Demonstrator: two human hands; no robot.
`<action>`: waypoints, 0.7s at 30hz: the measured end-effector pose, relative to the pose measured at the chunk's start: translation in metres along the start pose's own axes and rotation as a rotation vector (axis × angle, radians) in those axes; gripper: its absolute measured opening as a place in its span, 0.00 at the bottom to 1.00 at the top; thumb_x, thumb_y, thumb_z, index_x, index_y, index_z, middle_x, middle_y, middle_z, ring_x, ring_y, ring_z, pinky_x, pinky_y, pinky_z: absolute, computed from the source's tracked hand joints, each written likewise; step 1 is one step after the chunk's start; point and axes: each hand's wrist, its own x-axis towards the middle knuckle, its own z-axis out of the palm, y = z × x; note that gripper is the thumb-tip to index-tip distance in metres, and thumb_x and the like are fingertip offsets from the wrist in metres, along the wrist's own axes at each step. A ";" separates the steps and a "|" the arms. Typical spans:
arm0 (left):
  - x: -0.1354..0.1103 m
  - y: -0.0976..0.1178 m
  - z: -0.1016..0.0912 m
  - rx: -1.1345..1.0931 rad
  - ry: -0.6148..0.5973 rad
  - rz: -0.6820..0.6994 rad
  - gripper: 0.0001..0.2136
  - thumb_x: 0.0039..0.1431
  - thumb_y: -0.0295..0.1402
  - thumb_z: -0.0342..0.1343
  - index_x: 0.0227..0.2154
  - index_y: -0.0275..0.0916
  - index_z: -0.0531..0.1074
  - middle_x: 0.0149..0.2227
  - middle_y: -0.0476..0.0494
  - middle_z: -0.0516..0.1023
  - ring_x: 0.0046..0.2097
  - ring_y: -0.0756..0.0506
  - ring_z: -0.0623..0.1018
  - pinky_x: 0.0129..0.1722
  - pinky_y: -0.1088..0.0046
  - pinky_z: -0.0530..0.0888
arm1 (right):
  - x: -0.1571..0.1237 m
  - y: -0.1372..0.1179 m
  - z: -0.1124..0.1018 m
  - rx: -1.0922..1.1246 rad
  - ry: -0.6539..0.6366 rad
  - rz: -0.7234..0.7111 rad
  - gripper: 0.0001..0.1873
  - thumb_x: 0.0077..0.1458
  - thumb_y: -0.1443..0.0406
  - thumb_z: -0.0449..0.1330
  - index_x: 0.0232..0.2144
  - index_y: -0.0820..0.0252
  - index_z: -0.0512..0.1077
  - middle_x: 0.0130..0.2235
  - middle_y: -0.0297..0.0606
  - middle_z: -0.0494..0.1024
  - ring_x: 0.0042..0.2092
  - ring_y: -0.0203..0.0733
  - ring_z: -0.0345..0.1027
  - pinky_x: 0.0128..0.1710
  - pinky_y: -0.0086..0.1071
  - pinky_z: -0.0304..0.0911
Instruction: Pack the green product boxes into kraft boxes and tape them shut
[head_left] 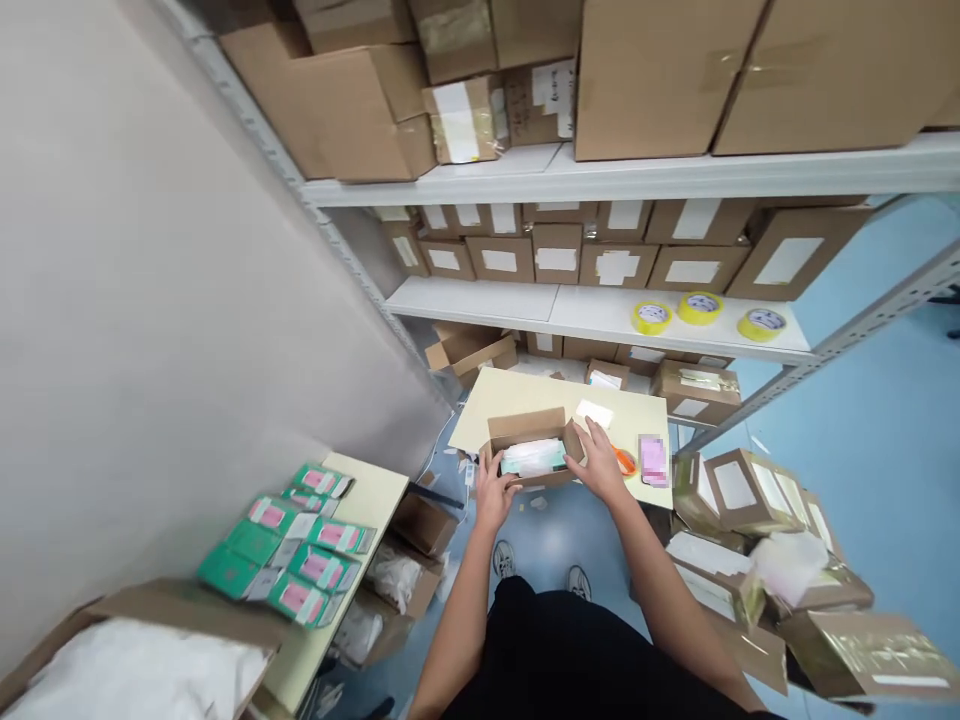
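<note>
Centre of the frame, carton: An oblong, lidless brown cardboard carton (pixel 527 425), flaps raised, sat at the near edge of a smooth cream-coloured tabletop (pixel 507 388), with a flat white-and-green packet (pixel 533 457) lying inside it.
Left hand: The person's left hand (pixel 493 488) held the near left corner of the carton, fingers bent close around the board.
Right hand: The right hand (pixel 598 462) stood wide, fingers spread against the flap at the carton's right end.
Edge risk: A pull toward the body could tip the carton off the table, as it sat so near the edge.
Flap risk: Pressing unevenly might crease the thin board, or catch the packet beneath a folding flap.
Sleeve-side risk: The right forearm could sweep the orange-handled tool (pixel 624 461), its blade too small to make out, or the flat pink rectangle (pixel 654 461) beside it.
Paper: A thin white slip (pixel 595 412) lay just beyond the right fingertips, light enough to be brushed away.
Tape: Three glossy, ring-shaped yellow tape rolls (pixel 700 307) rested on a white shelf (pixel 480 300), right of centre.
Lower left: Slim green boxes with pink panels (pixel 322 568) lay in overlapping rows, crisp-edged against crumpled white wrapping (pixel 135 670).
</note>
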 end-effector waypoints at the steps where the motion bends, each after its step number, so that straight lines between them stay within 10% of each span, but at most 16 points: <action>1: 0.012 -0.002 0.003 -0.003 -0.014 0.018 0.05 0.61 0.34 0.64 0.37 0.45 0.84 0.71 0.44 0.63 0.77 0.27 0.46 0.71 0.40 0.59 | 0.004 0.005 0.001 0.001 0.011 0.017 0.38 0.62 0.56 0.61 0.72 0.49 0.59 0.75 0.46 0.54 0.75 0.64 0.47 0.69 0.61 0.56; 15: 0.204 -0.076 0.064 -0.108 -0.281 0.235 0.04 0.56 0.34 0.66 0.34 0.44 0.83 0.70 0.42 0.66 0.76 0.24 0.48 0.69 0.37 0.60 | 0.090 -0.005 0.044 -0.073 0.087 0.247 0.37 0.63 0.57 0.61 0.72 0.47 0.59 0.74 0.46 0.55 0.74 0.56 0.52 0.69 0.54 0.59; 21: 0.241 -0.106 0.087 -0.126 -0.480 0.237 0.06 0.55 0.35 0.66 0.36 0.42 0.83 0.72 0.41 0.63 0.76 0.25 0.47 0.70 0.39 0.57 | 0.104 -0.009 0.080 -0.113 0.055 0.374 0.37 0.63 0.57 0.61 0.71 0.51 0.59 0.75 0.49 0.53 0.74 0.56 0.53 0.68 0.52 0.60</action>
